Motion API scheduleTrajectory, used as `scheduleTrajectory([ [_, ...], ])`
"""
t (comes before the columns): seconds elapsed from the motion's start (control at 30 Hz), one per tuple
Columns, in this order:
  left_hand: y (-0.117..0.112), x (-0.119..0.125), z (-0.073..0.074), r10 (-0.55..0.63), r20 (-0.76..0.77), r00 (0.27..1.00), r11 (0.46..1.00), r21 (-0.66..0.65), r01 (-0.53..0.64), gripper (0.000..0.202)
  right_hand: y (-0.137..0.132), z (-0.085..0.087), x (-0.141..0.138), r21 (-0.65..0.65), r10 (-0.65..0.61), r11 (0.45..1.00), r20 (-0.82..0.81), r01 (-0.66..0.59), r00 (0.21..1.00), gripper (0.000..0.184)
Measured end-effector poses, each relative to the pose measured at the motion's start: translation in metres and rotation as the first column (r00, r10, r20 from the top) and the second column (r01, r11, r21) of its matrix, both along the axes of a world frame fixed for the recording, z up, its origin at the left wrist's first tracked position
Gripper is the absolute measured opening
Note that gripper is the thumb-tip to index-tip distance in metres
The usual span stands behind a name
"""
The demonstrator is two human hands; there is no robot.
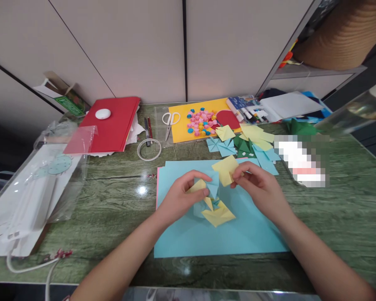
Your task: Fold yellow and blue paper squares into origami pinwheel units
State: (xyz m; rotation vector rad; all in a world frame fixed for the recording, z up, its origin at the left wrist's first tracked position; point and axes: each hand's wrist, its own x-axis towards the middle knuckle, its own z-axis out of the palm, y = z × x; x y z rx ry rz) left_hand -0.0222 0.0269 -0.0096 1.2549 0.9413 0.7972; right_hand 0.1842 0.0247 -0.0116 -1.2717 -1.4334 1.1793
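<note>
My left hand (188, 192) pinches a folded paper construction of light blue and yellow pieces (218, 214) between thumb and fingers. It is held over a stack of light blue paper sheets (181, 238). At its right, my right hand (258, 184) grips a folded yellow paper piece (224, 169) by its right edge. The yellow piece is close to the top of the construction; whether they touch I cannot tell. Beyond my hands lie folded paper pieces in light blue (227, 147), yellow (258, 136) and dark green (243, 146).
Behind are pink, blue and yellow pebble-like pieces (202, 121) on yellow paper, scissors (169, 122), pens (148, 133) and a tape roll (149, 149). A red folder (113, 129) and a plastic bag with a white power strip (34, 205) lie left. A blurred-out phone-like object (301, 163) lies right.
</note>
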Motion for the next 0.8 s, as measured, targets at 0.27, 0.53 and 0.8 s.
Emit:
scheduleTrajectory([
  [0.27, -0.0005, 0.0002, 0.0004, -0.005, -0.026, 1.000, 1.000, 0.000, 0.005, 0.013, 0.0026, -0.0001, -0.0012, -0.056, -0.003, 0.998, -0.020, 0.002, 1.000, 0.004],
  [0.53, -0.0006, -0.0002, 0.0019, -0.042, 0.004, 0.999, 0.997, -0.063, 0.042, 0.011, -0.0004, 0.0031, 0.0007, 0.059, 0.122, 0.990, 0.041, -0.124, 0.992, 0.013],
  [0.8, -0.0002, 0.0023, 0.0022, 0.021, -0.014, 1.000, 0.998, -0.067, -0.022, 0.012, -0.0015, 0.0019, -0.0018, -0.023, 0.100, 0.995, 0.000, -0.100, 0.995, 0.010],
])
